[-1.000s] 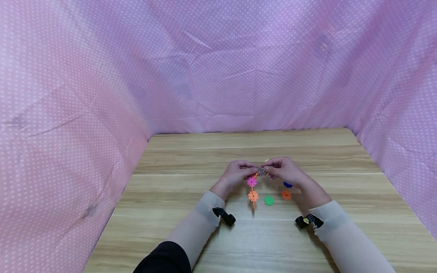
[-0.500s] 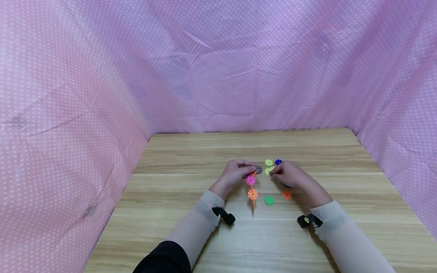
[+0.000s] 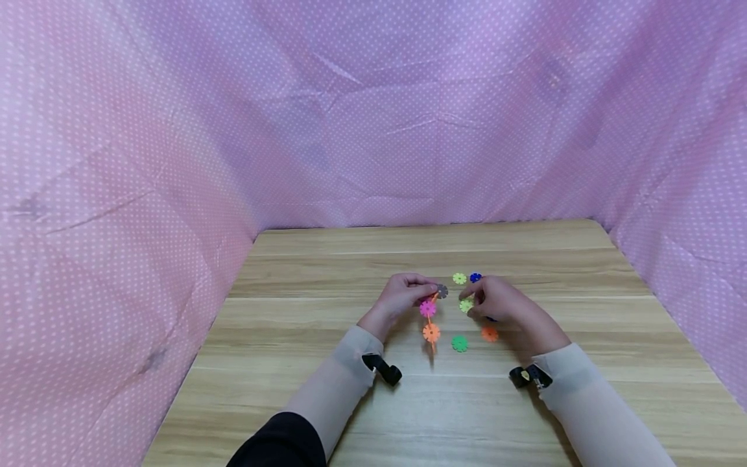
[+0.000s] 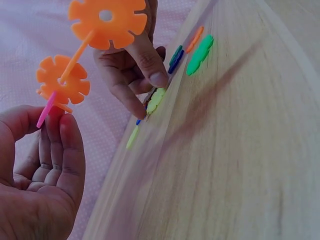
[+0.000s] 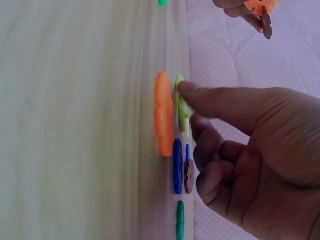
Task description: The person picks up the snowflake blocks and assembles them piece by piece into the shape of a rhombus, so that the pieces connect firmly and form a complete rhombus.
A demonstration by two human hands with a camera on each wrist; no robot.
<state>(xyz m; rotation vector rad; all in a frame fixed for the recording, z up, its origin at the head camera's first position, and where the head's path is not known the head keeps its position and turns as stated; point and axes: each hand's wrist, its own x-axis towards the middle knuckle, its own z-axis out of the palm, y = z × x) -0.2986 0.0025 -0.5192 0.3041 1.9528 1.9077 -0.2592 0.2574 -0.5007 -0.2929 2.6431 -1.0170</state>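
Observation:
My left hand (image 3: 403, 295) pinches a chain of notched plastic snowflake discs, held above the table. A grey-brown disc (image 3: 443, 291) sticks out at its right end. Below hang a pink disc (image 3: 428, 308) and an orange disc (image 3: 431, 333), with a further orange disc (image 4: 107, 20) clearer in the left wrist view. My right hand (image 3: 496, 301) has thumb and index finger on a yellow-green disc (image 3: 465, 305), close to the tabletop. In the right wrist view the thumb partly covers that yellow-green disc (image 5: 179, 85).
Loose discs lie around my right hand: a second yellow-green disc (image 3: 459, 278), a blue disc (image 3: 475, 277), an orange disc (image 3: 489, 334), a green disc (image 3: 460, 344) and a brown disc (image 5: 189, 176). A pink dotted curtain (image 3: 373, 130) surrounds the wooden table (image 3: 327, 259).
My right hand has left the grey-brown disc and moved to the yellow-green disc, which has shifted slightly toward me and right. My left hand keeps the chain nearly in place.

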